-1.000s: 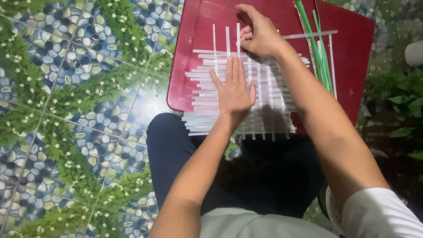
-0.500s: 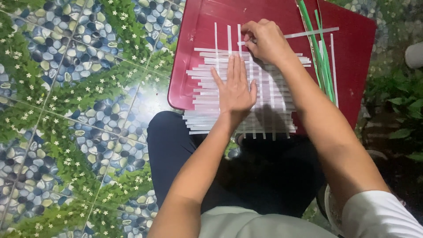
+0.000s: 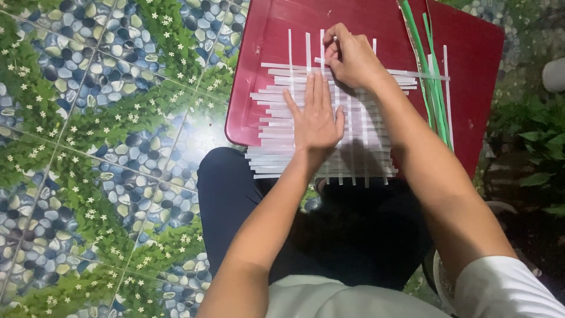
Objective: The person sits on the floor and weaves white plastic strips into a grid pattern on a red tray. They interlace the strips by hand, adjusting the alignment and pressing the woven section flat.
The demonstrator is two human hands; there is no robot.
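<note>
A mat of woven white strips [image 3: 276, 123] lies on a dark red board [image 3: 265, 35] that rests on my lap. My left hand [image 3: 316, 115] lies flat on the middle of the mat, fingers together and stretched out. My right hand [image 3: 352, 56] is at the mat's far edge, fingers curled and pinching the top of an upright white strip [image 3: 322, 40]. Several upright strips stick out beyond the horizontal ones at the far side.
A bundle of green strips [image 3: 432, 82] lies along the right part of the board, with one loose white strip [image 3: 447, 88] beside it. A floor of blue pebble and green leaf patterned tiles [image 3: 100, 147] spreads to the left. Green plants [image 3: 538, 135] grow at the right.
My right hand has curled its fingers and drawn in slightly to pinch a strip at the mat's far edge. My left hand has stayed flat on the mat.
</note>
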